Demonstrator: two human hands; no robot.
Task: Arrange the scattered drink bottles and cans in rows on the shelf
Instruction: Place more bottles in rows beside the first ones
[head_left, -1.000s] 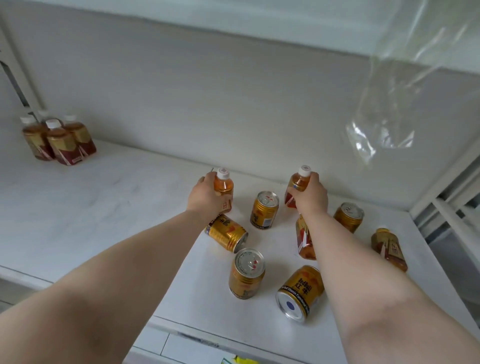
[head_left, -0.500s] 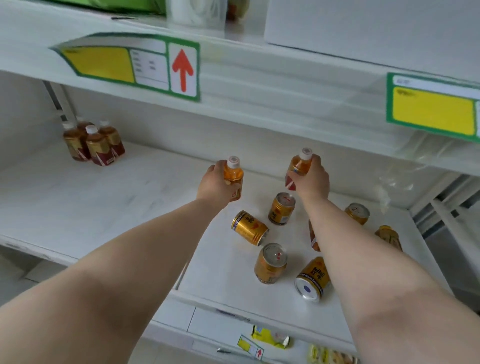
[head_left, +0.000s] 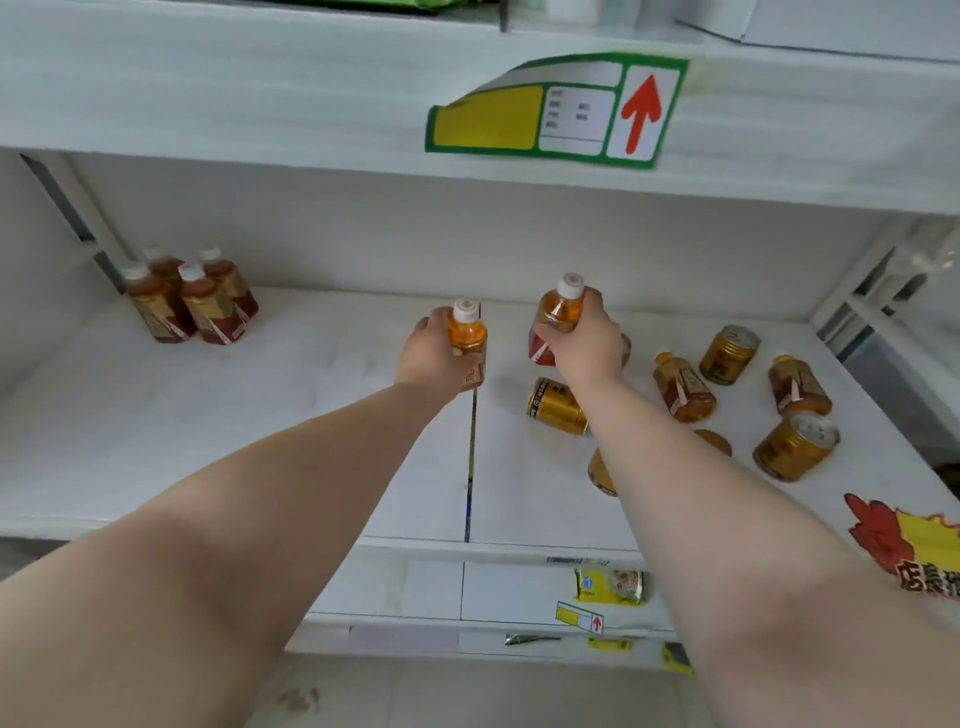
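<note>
Each of the hands carries one bottle. The left hand (head_left: 434, 351) has its fingers curled round the body of the left bottle (head_left: 467, 338), which is cap up over the middle of the shelf (head_left: 208, 415), by the seam between its two boards. The right hand (head_left: 587, 345) wraps the right bottle (head_left: 558, 312) below its shoulder. That bottle leans slightly and is held above the scatter. I cannot tell whether the left bottle's base touches the shelf.

Gripping the body with the cap free looks deliberate. It keeps each bottle close to upright, so it can go down on its base without being turned in the hand. Taking one in each hand probably also saves a trip.

In the back left corner stands a cluster (head_left: 192, 301) of four like bottles, upright and touching in two short rows. It reads as the start of the arrangement, so the two held bottles probably belong beside it.

The right half of the shelf is unsorted:
- A can (head_left: 557, 406) lies on its side just beside the right wrist.
- Two lying bottles (head_left: 683, 387) rest toward the right edge.
- An upright can (head_left: 727, 354) sits behind and between those two bottles.
- A tipped can (head_left: 795, 447) is nearer the front right corner.
- Another can is partly hidden under the right forearm.

The likely next move is to carry both bottles left along the shelf. They would need to be set down gently, as a nudge could topple the tight cluster.
</note>
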